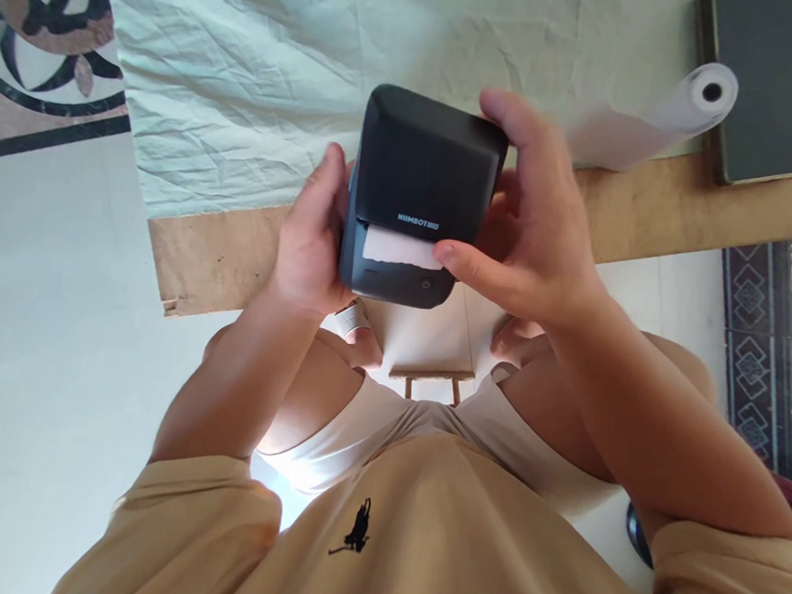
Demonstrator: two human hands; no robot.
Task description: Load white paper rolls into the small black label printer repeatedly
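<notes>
We see a wooden table [213, 265] draped with pale green cloth [252, 50]. Over its near edge, the black label printer [430, 160] is held between 2 hands: the left hand [310, 242] clasps 1 side; the right hand [547, 223] grips the other, its thumb on the paper. A white roll [655, 117] lies at the table's right. The printer's lid looks closed; 1 paper strip [401, 248] already juts from the slot, not torn free. We read "NIIMBOT" on the lid; the smaller mark following is illegible.
</notes>
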